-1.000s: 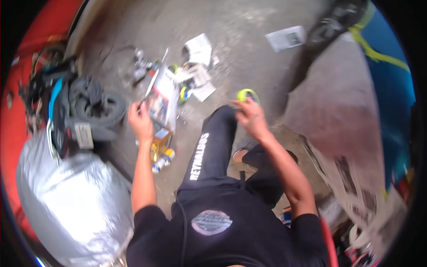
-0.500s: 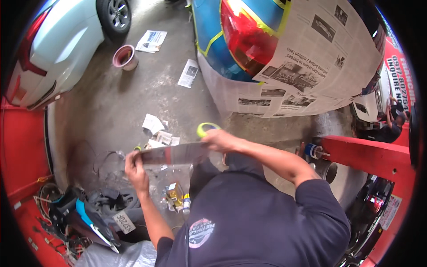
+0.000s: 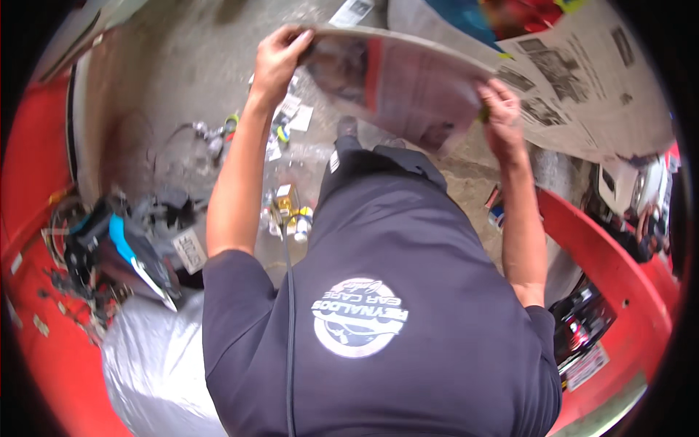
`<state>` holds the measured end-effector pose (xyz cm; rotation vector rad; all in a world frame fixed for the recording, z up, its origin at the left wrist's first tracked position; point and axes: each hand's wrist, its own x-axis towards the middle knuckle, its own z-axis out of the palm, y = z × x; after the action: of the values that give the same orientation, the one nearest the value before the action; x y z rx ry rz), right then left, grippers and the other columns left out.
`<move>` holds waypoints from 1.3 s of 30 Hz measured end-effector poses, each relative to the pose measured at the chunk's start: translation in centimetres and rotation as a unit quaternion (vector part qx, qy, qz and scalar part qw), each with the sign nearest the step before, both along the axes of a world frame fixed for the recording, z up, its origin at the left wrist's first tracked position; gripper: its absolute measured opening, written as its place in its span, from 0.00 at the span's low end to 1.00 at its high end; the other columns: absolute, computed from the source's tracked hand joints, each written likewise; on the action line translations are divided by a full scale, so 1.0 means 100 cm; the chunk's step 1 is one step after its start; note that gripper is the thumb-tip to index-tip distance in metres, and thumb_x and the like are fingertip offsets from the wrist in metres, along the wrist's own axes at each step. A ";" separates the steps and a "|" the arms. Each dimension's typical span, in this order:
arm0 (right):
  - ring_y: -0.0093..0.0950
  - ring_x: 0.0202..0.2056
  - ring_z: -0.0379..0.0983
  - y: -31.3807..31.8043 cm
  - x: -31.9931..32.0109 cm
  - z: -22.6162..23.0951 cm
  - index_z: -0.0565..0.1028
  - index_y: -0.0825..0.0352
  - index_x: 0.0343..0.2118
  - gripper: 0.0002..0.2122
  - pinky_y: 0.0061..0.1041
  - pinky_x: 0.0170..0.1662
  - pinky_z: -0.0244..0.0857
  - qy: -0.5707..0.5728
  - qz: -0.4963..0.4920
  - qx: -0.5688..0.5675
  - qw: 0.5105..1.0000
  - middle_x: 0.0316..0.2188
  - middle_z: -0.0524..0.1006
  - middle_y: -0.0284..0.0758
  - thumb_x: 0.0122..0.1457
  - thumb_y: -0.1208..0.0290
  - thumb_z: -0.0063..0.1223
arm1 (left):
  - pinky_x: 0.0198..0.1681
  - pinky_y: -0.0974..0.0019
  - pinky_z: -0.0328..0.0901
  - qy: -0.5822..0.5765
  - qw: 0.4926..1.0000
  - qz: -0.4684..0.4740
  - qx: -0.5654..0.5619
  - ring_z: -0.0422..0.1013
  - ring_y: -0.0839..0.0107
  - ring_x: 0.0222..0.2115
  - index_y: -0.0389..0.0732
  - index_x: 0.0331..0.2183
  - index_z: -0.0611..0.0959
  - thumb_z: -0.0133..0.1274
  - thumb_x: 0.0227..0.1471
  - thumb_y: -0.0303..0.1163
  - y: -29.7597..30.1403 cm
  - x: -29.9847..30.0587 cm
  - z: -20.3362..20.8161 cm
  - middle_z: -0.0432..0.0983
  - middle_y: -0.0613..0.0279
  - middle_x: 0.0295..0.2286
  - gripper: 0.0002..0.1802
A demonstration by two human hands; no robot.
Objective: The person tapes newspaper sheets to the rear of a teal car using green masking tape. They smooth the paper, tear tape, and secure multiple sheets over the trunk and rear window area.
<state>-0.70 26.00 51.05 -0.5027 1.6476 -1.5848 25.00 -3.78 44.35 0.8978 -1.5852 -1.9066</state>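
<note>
Our left hand (image 3: 274,64) pinches the newspaper sheet (image 3: 419,84) at its far-left corner, our right hand (image 3: 504,113) grips its right end; it hangs between them, not yet laid down. Far right, newspaper covering (image 3: 582,87) already hides part of the car (image 3: 460,16).

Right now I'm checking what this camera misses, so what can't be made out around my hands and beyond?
In the head view:
- Sheet: its print is blurred.
- Yellow-green thing: mostly hidden by the right hand; its shape can't be told.
- Red car light: cut off by the top edge.
- Far person at the right: too small and blurred to tell what they are doing.
</note>
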 end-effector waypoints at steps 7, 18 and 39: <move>0.18 0.41 0.77 -0.018 0.007 0.038 0.79 0.72 0.51 0.17 0.18 0.48 0.70 -0.019 0.106 0.023 0.994 0.42 0.82 0.31 0.67 0.64 0.59 | 0.44 0.66 0.74 0.119 0.990 0.024 0.069 0.79 0.71 0.37 0.34 0.46 0.82 0.57 0.63 0.29 0.006 0.061 0.004 0.84 0.59 0.39 0.12; 0.17 0.34 0.76 -0.014 0.078 0.066 0.83 0.71 0.44 0.14 0.19 0.38 0.69 0.092 0.119 0.075 0.986 0.33 0.82 0.29 0.65 0.63 0.61 | 0.37 0.69 0.70 0.012 0.953 0.175 -0.247 0.75 0.76 0.34 0.35 0.42 0.84 0.62 0.60 0.38 0.121 0.078 0.050 0.83 0.61 0.33 0.15; 0.20 0.44 0.75 0.103 0.092 0.044 0.82 0.71 0.48 0.14 0.23 0.49 0.68 0.164 0.160 0.048 0.972 0.42 0.82 0.33 0.62 0.71 0.63 | 0.44 0.67 0.73 0.124 0.990 0.018 0.058 0.76 0.74 0.44 0.36 0.54 0.80 0.52 0.68 0.35 0.339 -0.014 0.051 0.81 0.61 0.43 0.18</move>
<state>8.47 36.27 55.46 -0.9681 1.7664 -1.2268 23.63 30.08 49.42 0.6966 -1.3164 -2.0140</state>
